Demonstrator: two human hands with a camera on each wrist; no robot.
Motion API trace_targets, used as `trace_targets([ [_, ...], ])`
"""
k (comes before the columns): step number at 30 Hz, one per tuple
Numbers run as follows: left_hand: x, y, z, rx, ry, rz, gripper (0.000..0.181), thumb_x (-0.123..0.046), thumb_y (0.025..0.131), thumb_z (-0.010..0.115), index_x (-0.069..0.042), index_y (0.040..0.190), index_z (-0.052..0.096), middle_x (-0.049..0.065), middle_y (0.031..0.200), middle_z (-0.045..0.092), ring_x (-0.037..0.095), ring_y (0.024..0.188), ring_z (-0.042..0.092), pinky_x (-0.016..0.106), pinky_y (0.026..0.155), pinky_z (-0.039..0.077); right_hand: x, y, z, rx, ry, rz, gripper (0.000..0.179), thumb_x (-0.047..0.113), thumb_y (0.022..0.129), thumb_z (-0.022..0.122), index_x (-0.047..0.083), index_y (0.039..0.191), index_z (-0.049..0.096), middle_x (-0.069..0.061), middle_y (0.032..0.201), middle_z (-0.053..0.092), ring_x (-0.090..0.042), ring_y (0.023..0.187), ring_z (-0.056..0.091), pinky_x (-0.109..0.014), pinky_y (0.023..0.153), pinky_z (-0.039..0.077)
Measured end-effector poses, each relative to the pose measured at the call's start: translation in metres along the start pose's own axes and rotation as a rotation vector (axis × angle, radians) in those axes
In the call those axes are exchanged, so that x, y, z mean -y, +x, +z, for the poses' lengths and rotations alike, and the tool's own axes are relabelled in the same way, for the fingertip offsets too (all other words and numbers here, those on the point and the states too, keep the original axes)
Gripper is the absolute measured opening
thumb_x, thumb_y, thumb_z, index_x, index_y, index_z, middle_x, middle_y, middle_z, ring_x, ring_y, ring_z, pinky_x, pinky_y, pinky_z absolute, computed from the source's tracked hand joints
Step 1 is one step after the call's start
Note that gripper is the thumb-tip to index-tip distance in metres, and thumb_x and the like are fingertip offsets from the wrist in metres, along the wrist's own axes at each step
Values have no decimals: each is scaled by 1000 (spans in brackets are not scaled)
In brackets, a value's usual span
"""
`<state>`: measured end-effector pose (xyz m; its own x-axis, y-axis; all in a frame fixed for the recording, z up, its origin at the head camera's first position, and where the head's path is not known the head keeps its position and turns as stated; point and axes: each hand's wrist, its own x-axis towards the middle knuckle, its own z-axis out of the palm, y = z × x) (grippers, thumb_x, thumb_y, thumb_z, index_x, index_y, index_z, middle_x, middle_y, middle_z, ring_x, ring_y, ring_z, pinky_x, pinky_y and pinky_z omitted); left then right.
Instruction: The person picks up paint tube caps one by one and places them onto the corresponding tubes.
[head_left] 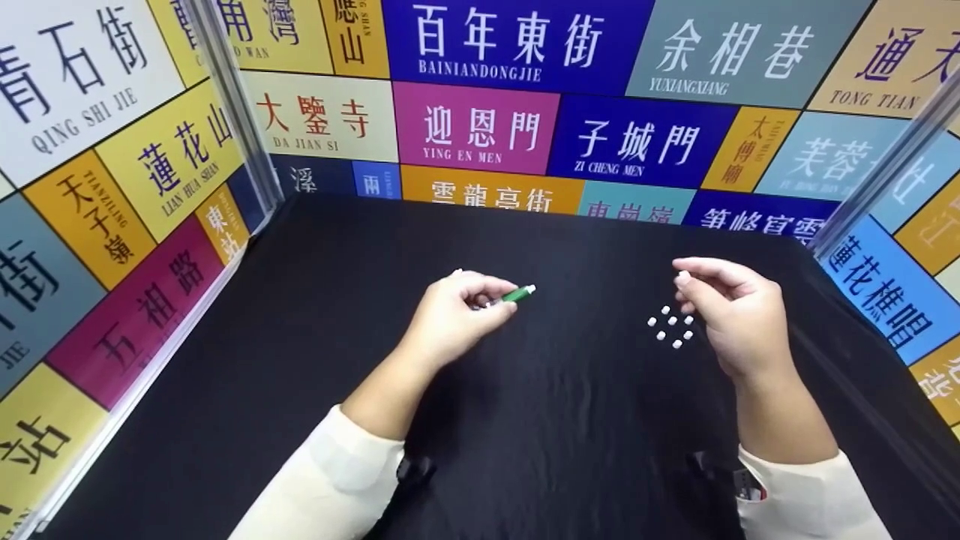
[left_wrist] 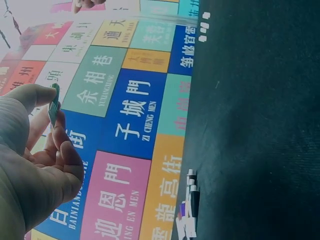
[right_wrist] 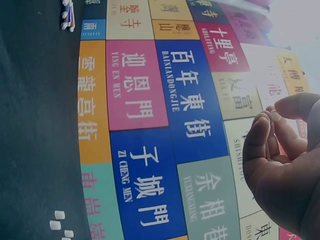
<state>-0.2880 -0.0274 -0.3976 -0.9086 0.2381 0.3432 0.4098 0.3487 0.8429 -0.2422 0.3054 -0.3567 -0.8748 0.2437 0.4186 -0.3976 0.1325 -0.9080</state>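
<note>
My left hand (head_left: 452, 319) pinches a slim green pen-like stick (head_left: 516, 295) with a white tip, held tilted up to the right in the head view. Thumb and fingertips close on it in the left wrist view, hiding part of the stick (left_wrist: 54, 106). Off to the right, my right hand (head_left: 742, 319) pinches a tiny white cylinder (right_wrist: 274, 115) between thumb and forefinger. Several more small white cylinders (head_left: 673, 321) lie loosely grouped on the black cloth, just left of and below the right fingertips in the head view.
Several slim pen-like sticks (left_wrist: 194, 204) with white ends lie together on the black-covered table (head_left: 570, 420), mostly hidden behind the left hand in the head view. Panels with colourful street-name signs (head_left: 476, 129) enclose the table at the back and both sides.
</note>
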Motion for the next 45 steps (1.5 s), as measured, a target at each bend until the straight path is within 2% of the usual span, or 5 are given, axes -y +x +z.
trace_targets([
  [23,-27,-12,-6,39,-49,164,19,-19,91,82,-22,109,86,3,97,76,28,94,66,35,84,50,24,-28,22,151,126,-197,21,-23,81,77,-21,102,72,-10,89,82,-16,71,77,-22,66,62],
  [33,-38,-19,-6,45,-30,190,20,-22,93,81,-24,112,85,3,98,77,25,91,71,63,129,18,27,-35,25,241,151,-303,21,-25,79,77,-20,98,70,-7,88,81,-14,71,75,-19,67,62],
  [36,-41,-21,-5,56,-48,194,20,-21,93,81,-23,112,85,3,99,77,21,90,70,55,123,31,28,-37,27,245,129,-322,21,-24,78,79,-19,96,70,-6,88,80,-13,73,75,-19,70,62],
  [40,-44,-24,-4,78,-84,196,21,-19,92,82,-21,113,85,1,100,76,14,87,67,35,94,54,30,-41,30,246,105,-332,22,-24,77,79,-18,96,71,-5,89,80,-12,73,75,-18,71,62],
  [45,-47,-27,-4,89,-94,219,21,-18,92,82,-20,113,85,0,100,75,13,86,66,27,79,57,30,-45,34,262,102,-347,24,-27,76,78,-17,98,72,-7,91,80,-13,75,76,-20,71,63],
])
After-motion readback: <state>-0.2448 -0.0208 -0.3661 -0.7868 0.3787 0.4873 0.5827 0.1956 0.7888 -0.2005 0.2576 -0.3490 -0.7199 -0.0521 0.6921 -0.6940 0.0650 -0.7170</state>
